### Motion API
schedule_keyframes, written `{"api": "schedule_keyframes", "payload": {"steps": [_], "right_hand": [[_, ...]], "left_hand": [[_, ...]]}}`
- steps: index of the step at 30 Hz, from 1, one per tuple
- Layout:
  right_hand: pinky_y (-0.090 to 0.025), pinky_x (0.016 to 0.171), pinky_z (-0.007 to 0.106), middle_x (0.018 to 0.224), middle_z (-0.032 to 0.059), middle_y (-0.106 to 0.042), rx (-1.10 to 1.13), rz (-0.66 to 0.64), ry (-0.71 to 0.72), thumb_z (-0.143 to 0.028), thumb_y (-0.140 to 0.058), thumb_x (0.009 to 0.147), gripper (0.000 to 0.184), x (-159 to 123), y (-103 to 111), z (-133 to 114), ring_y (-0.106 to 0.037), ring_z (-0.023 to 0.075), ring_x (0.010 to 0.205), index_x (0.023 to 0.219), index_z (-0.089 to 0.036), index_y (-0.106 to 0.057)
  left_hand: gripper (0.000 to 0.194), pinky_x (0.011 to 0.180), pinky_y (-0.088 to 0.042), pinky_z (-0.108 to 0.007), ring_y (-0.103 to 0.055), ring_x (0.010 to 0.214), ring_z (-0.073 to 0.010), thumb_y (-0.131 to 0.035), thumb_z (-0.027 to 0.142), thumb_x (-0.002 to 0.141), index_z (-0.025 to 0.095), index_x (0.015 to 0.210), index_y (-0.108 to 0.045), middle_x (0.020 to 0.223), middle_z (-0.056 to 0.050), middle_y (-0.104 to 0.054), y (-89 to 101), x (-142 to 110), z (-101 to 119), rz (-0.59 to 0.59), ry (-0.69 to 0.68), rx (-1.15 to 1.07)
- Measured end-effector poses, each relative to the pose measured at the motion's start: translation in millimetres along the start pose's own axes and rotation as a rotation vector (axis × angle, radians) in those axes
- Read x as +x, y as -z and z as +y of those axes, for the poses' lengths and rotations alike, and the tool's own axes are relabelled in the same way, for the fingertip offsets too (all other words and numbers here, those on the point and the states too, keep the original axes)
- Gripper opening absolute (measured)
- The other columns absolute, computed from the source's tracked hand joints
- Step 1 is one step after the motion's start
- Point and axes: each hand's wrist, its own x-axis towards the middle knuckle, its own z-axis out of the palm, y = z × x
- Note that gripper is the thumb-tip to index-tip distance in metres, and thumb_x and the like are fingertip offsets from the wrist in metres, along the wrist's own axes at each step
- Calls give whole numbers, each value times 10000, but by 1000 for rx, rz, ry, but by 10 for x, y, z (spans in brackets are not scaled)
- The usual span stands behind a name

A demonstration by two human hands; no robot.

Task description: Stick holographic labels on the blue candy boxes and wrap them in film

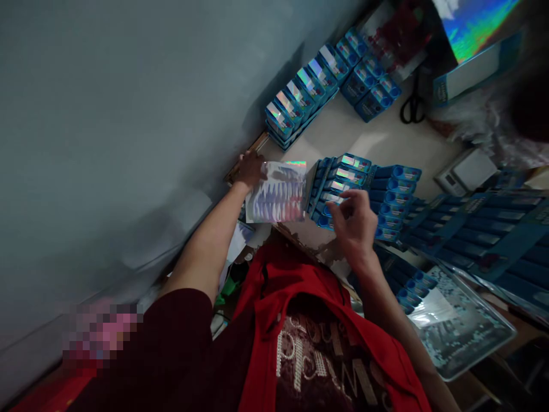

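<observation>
My left hand (251, 169) has its fingers closed at the upper left corner of a shiny holographic sticker sheet (279, 200). The sheet's face carries rows of pale streaks that turn reddish at one corner. My right hand (357, 223) is bent into a pinch in front of a stack of small blue boxes (352, 162), several of which bear shiny strips on their ends. Whatever lies between the right fingertips is too small to make out. More blue boxes (394, 186) with round marks stand right beside this stack.
Along the wall stands a row of blue boxes with shiny strips (302, 94). Black scissors (412, 109) and a small white scale (467, 171) lie farther right. A metal tray (480, 337) with small bits is at the lower right, beside stacked blue packs (484, 229).
</observation>
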Motion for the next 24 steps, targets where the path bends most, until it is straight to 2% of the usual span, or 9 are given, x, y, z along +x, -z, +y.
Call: {"api": "schedule_keyframes", "payload": {"steps": [2, 3, 6, 8, 12, 14, 16, 19, 24], "right_hand": [[-476, 736, 354, 820, 4, -669, -77, -63, 99, -442, -669, 995, 221, -65, -177, -28, -618, 223, 739, 1130, -270, -640], [-493, 777, 367, 869, 30, -696, -107, -97, 146, -404, -635, 1013, 194, -83, -273, -30, -640, 241, 801, 1141, -261, -662], [-529, 896, 406, 1056, 118, -739, -155, -193, 239, -283, -521, 1053, 241, -54, -585, -70, -673, 291, 995, 1186, -218, -712], [-534, 987, 422, 1201, 154, -731, -175, -238, 284, -239, -464, 1075, 319, 38, -815, -155, -660, 307, 1107, 1251, -200, -727], [-463, 1171, 464, 1522, 172, -622, -229, -290, 376, -200, -415, 1089, 468, 335, -1313, -371, -567, 339, 1317, 1504, -160, -629], [-418, 1221, 480, 1595, 186, -572, -255, -330, 408, -172, -390, 1088, 518, 476, -1549, -430, -524, 348, 1389, 1572, -117, -566], [-399, 1236, 493, 1593, 198, -580, -276, -380, 427, -173, -362, 1100, 519, 568, -1740, -435, -522, 352, 1400, 1568, -96, -573], [-414, 1223, 534, 1601, 201, -590, -292, -430, 436, -190, -354, 1109, 516, 576, -1905, -365, -540, 369, 1386, 1555, -110, -602], [-380, 1255, 542, 1765, 182, -423, -337, -490, 458, -126, -342, 1085, 613, 382, -1913, -193, -455, 384, 1523, 1686, -78, -451]], "left_hand": [[215, 1156, -378, -488, -553, 1354, -378, -775, 174, 876, 159, 1091, -784, 1389, -202, -671, 9, 15, -58, 15, -12, -109], [163, 1103, -420, -454, -605, 1272, -341, -718, 157, 898, 179, 1037, -800, 1315, -175, -711, 28, 7, -91, 15, -13, -154], [187, 937, -484, -389, -683, 1005, -280, -676, 144, 881, 214, 967, -826, 1030, -100, -787, 155, -86, -174, -17, -11, -214], [191, 873, -488, -367, -687, 913, -264, -697, 147, 846, 219, 954, -836, 927, -69, -795, 284, -191, -188, -48, -17, -266], [170, 849, -490, -356, -679, 847, -244, -719, 125, 799, 215, 872, -844, 902, -64, -805, 529, -393, -111, -69, -64, -363], [174, 865, -496, -354, -680, 842, -239, -713, 105, 790, 217, 829, -841, 886, -61, -804, 602, -456, -60, -69, -102, -394], [176, 874, -502, -351, -680, 837, -237, -711, 92, 783, 218, 786, -834, 846, -55, -794, 631, -487, -33, -67, -106, -422], [169, 856, -507, -347, -672, 796, -233, -728, 71, 744, 213, 724, -818, 773, -48, -765, 599, -491, -48, -47, -27, -474], [118, 756, -496, -336, -621, 677, -197, -755, 88, 692, 194, 708, -804, 722, -43, -746, 428, -478, -139, -119, 144, -576]]}}
